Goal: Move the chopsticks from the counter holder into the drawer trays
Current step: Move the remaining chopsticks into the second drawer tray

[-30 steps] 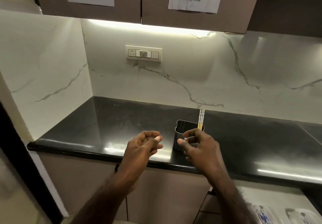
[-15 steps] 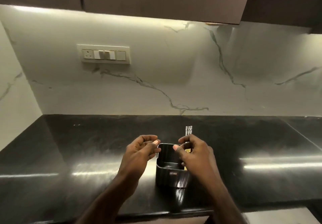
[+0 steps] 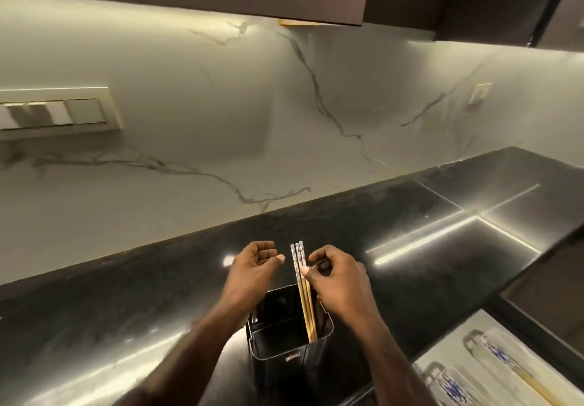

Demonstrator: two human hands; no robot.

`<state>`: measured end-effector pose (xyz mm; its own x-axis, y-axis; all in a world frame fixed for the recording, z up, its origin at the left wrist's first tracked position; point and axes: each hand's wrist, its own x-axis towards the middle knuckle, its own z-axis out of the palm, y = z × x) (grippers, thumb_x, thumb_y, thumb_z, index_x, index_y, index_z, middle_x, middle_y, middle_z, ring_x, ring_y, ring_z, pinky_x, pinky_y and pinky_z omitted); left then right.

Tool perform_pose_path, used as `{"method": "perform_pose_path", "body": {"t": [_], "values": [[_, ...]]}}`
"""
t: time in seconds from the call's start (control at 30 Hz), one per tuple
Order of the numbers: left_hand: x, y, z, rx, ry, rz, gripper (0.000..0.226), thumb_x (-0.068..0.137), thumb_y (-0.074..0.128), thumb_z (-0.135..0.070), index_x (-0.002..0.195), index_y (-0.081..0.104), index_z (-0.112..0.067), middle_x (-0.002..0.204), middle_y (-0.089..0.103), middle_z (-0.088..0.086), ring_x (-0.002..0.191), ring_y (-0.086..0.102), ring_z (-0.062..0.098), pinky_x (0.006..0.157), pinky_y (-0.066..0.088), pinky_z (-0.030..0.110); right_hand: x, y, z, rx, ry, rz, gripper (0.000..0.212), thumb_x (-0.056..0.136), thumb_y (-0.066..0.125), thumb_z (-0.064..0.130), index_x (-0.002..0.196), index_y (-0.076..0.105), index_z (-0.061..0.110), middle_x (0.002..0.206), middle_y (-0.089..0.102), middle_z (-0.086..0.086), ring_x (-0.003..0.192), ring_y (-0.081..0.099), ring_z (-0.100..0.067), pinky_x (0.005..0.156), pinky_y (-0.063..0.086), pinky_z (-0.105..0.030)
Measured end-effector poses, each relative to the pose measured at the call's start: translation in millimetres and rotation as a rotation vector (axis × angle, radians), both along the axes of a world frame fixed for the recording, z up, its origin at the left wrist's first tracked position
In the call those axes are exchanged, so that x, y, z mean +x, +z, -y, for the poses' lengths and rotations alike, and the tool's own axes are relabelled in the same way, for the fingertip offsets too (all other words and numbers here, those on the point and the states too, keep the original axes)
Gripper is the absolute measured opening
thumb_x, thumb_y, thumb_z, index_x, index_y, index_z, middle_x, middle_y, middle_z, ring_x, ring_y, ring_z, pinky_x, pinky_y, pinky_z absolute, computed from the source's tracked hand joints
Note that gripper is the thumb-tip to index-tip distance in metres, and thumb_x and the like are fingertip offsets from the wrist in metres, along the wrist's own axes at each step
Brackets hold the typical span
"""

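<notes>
My hands hover over the bench: the left hand (image 3: pixel 256 266) is loosely curled and empty, the right hand (image 3: pixel 339 282) pinches the chopsticks (image 3: pixel 303 292) standing in the black holder (image 3: pixel 284 347), near the drawer tray (image 3: pixel 493 377) with more chopsticks.

Tan chopsticks (image 3: pixel 302 282) with grey-patterned tops, black holder (image 3: pixel 286 347), glossy black counter (image 3: pixel 126 295), grey-veined white wall (image 3: pixel 221 121).

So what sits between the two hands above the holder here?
In the head view, the chopsticks stand between the left hand and right hand, rising from the black holder; the right fingertips touch them.
</notes>
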<state>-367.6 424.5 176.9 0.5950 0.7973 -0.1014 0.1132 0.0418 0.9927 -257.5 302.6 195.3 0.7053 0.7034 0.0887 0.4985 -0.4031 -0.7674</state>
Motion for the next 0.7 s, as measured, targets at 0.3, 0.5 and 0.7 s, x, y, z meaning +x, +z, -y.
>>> {"method": "perform_pose_path", "body": {"t": [0.3, 0.5, 0.7], "values": [[59, -30, -27, 0.036, -0.137, -0.202, 0.037, 0.088, 0.069, -0.016, 0.123, 0.059, -0.01, 0.1, 0.068, -0.005, 0.091, 0.063, 0.007, 0.075, 0.046, 0.019, 12, -21, -3, -0.097, -0.103, -0.056, 0.018, 0.087, 0.071, 0.03, 0.104, 0.065, 0.03, 0.086, 0.066, 0.012, 0.079, 0.065, -0.001, 0.075, 0.058, -0.021], [78, -47, -28, 0.0, -0.158, -0.242, 0.012, 0.082, 0.075, -0.017, 0.089, 0.073, -0.007, 0.086, 0.075, 0.015, 0.082, 0.072, 0.025, 0.082, 0.056, 0.042, 35, -28, -9, -0.115, -0.074, -0.118, 0.018, 0.088, 0.07, 0.029, 0.104, 0.064, 0.032, 0.087, 0.066, 0.009, 0.079, 0.067, -0.006, 0.073, 0.061, -0.03], [83, -52, -25, -0.001, -0.172, -0.18, 0.013, 0.085, 0.071, -0.009, 0.096, 0.075, -0.004, 0.087, 0.077, 0.009, 0.087, 0.073, 0.018, 0.083, 0.058, 0.03, 54, -34, -16, -0.119, -0.025, -0.148, 0.014, 0.09, 0.069, 0.027, 0.101, 0.063, 0.034, 0.084, 0.064, 0.013, 0.076, 0.066, -0.003, 0.072, 0.061, -0.025]]}}
